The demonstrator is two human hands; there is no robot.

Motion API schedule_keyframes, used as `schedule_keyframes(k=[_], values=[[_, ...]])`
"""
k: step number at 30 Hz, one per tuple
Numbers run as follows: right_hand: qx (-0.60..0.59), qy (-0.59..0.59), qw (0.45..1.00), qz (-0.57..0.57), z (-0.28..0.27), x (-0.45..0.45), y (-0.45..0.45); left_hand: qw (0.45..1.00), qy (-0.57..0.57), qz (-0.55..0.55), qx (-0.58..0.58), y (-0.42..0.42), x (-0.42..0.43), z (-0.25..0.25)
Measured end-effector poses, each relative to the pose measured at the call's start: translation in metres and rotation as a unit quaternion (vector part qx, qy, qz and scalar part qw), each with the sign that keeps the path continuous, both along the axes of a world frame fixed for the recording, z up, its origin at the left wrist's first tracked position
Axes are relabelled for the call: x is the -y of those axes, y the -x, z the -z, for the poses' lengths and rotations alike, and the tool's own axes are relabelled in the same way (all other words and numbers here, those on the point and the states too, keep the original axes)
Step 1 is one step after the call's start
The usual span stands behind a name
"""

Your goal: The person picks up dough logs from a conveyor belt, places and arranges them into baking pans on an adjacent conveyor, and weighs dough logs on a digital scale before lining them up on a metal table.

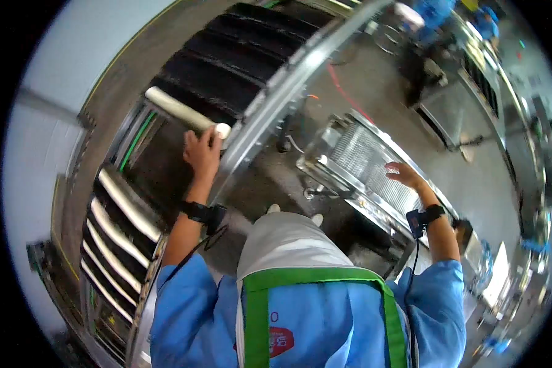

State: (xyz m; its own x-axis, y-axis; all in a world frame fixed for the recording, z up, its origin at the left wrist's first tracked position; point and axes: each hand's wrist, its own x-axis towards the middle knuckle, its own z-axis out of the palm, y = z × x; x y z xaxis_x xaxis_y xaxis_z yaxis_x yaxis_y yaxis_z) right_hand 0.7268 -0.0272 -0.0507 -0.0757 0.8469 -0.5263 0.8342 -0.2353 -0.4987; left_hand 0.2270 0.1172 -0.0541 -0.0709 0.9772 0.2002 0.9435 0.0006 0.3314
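My left hand is at the near right end of a long white roll that looks like dough. Its fingers are bent around that end, where a rounded white tip shows beside them. The roll lies across the edge of a black trough on the line to my left. Over a metal mesh surface on a steel frame, my right hand is held out with its fingers apart and nothing in them.
Several white strips lie in black troughs at lower left. A steel rail runs along the line beside me. People in blue are at the far top right, near another steel table. A red hose crosses the floor.
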Motion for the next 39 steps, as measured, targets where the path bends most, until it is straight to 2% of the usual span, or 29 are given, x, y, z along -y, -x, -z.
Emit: schedule_keyframes(k=[1, 2, 4, 5, 6, 7, 8, 9, 10, 12, 14, 16, 18, 19, 20, 21, 22, 23, 24, 26, 27, 29, 31, 34, 35, 36, 37, 38, 39], values=[[0.001, 0.010, 0.998, 0.056, 0.012, 0.023, -0.025, 0.994, -0.090, 0.057, -0.002, 0.000, -0.022, 0.019], [-0.024, -0.045, 0.997, 0.052, 0.028, 0.044, -0.045, 0.995, -0.090, 0.034, -0.042, -0.012, -0.029, 0.009], [0.078, -0.025, 0.992, 0.095, 0.031, 0.071, -0.053, 0.989, -0.109, 0.035, -0.088, -0.010, -0.055, 0.026], [0.095, -0.002, 0.986, 0.136, 0.030, 0.080, -0.055, 0.993, -0.073, 0.011, -0.089, -0.016, -0.067, 0.025], [0.110, 0.022, 0.978, 0.177, 0.028, 0.086, -0.058, 0.996, 0.038, -0.023, -0.076, -0.030, -0.078, 0.007], [0.129, -0.011, 0.975, 0.180, 0.036, 0.089, -0.069, 0.997, -0.007, -0.006, -0.079, -0.016, -0.105, 0.033], [0.150, -0.043, 0.970, 0.183, 0.045, 0.096, -0.074, 0.980, -0.163, -0.002, -0.111, -0.013, -0.126, 0.059], [0.224, -0.068, 0.954, 0.189, 0.044, 0.104, -0.067, 0.983, -0.169, 0.044, -0.057, -0.034, -0.127, 0.041], [0.295, -0.094, 0.934, 0.179, 0.041, 0.103, -0.061, 0.962, -0.241, 0.128, 0.019, -0.033, -0.138, 0.054], [0.332, -0.070, 0.924, 0.176, 0.028, 0.094, -0.044, 0.971, -0.154, 0.185, -0.011, -0.016, -0.170, 0.091], [0.377, -0.071, 0.922, 0.059, 0.039, 0.076, -0.039, 0.976, -0.155, 0.151, -0.025, -0.013, -0.159, 0.084], [0.388, -0.083, 0.917, 0.044, 0.051, 0.058, -0.038, 0.980, -0.157, 0.117, -0.039, -0.022, -0.137, 0.066], [0.338, -0.062, 0.937, 0.067, 0.049, 0.054, -0.041, 0.987, -0.086, 0.056, -0.127, -0.056, -0.118, 0.034], [0.307, -0.045, 0.947, 0.085, 0.033, 0.057, -0.041, 0.981, -0.091, 0.070, -0.155, -0.054, -0.134, 0.050], [0.228, -0.058, 0.958, 0.161, 0.018, 0.052, -0.041, 0.981, -0.114, 0.050, -0.150, -0.050, -0.121, 0.045], [0.189, -0.208, 0.948, 0.149, 0.004, 0.061, -0.047, 0.986, -0.093, 0.033, -0.133, -0.050, -0.112, 0.041], [0.192, -0.126, 0.956, 0.183, -0.035, 0.050, -0.046, 0.991, -0.072, 0.015, -0.116, -0.051, -0.103, 0.038], [0.153, -0.268, 0.936, 0.173, -0.074, 0.055, -0.039, 0.995, -0.053, 0.006, -0.083, -0.054, -0.093, 0.028], [0.174, -0.240, 0.933, 0.202, -0.111, 0.049, -0.032, 0.988, -0.104, 0.001, -0.114, -0.047, -0.092, 0.041], [0.048, -0.297, 0.923, 0.241, -0.190, 0.043, -0.008, 0.993, -0.076, 0.003, -0.089, -0.059, -0.071, 0.014], [0.051, -0.331, 0.910, 0.245, -0.218, 0.039, -0.001, 0.992, -0.089, -0.003, -0.088, -0.060, -0.067, 0.021], [-0.030, -0.387, 0.872, 0.298, -0.261, 0.028, 0.012, 0.991, -0.110, 0.006, -0.076, -0.063, -0.051, 0.011], [-0.142, -0.425, 0.846, 0.290, -0.286, 0.004, 0.028, 0.990, -0.118, -0.011, -0.074, -0.065, -0.045, 0.008], [-0.270, -0.410, 0.823, 0.287, -0.290, -0.041, 0.054, 0.989, -0.130, -0.025, -0.064, -0.072, -0.035, 0.010], [-0.315, -0.421, 0.798, 0.296, -0.280, -0.060, 0.073, 0.988, -0.143, -0.023, -0.057, -0.073, -0.032, 0.012], [-0.203, -0.525, 0.813, 0.148, -0.251, -0.084, 0.072, 0.986, -0.156, -0.020, -0.050, -0.074, -0.031, 0.012], [-0.459, -0.348, 0.782, 0.240, -0.249, -0.102, 0.095, 0.984, -0.168, -0.024, -0.045, -0.075, -0.029, 0.010], [-0.505, -0.292, 0.764, 0.276, -0.232, -0.122, 0.122, 0.985, -0.168, -0.023, -0.044, -0.076, -0.028, 0.008], [-0.576, -0.245, 0.739, 0.248, -0.199, -0.149, 0.137, 0.986, -0.159, -0.018, -0.037, -0.076, -0.028, 0.006]])
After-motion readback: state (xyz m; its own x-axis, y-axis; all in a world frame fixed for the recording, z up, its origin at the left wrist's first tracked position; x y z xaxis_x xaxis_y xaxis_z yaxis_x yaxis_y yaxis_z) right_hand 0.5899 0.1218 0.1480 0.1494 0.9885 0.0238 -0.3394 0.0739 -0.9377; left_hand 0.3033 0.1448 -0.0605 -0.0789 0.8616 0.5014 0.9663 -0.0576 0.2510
